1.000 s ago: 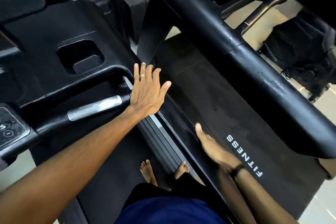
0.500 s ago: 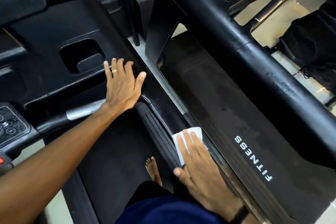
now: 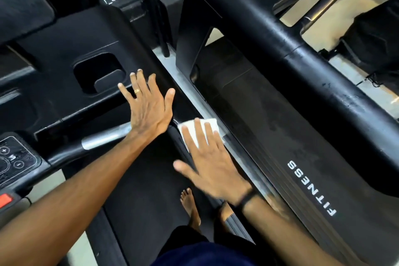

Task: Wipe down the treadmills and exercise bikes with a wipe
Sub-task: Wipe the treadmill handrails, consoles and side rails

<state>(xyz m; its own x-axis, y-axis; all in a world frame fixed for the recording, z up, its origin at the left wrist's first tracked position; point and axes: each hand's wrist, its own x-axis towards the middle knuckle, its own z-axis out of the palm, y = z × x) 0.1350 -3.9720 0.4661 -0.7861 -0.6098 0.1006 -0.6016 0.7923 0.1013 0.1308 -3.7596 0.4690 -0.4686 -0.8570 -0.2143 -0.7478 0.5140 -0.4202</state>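
Observation:
I stand barefoot on a black treadmill (image 3: 138, 190). My left hand (image 3: 149, 108), with a ring on one finger, lies flat with spread fingers on the treadmill's black console arm (image 3: 86, 84). My right hand (image 3: 213, 164), a black band on its wrist, presses a white wipe (image 3: 205, 127) with straight fingers onto the treadmill's right side rail (image 3: 237, 227). Most of the wipe is under the fingers. A second treadmill (image 3: 269, 127) marked FITNESS stands directly to the right.
A silver grip bar (image 3: 103, 138) and a button panel (image 3: 15, 157) sit on the left console. The second treadmill's thick black handrail (image 3: 323, 84) crosses the upper right. Pale floor (image 3: 315, 15) shows beyond it. A narrow gap (image 3: 185, 93) separates the machines.
My right hand has slid the wipe forward along the side rail, toward the console. My left hand has spread its fingers on the console arm.

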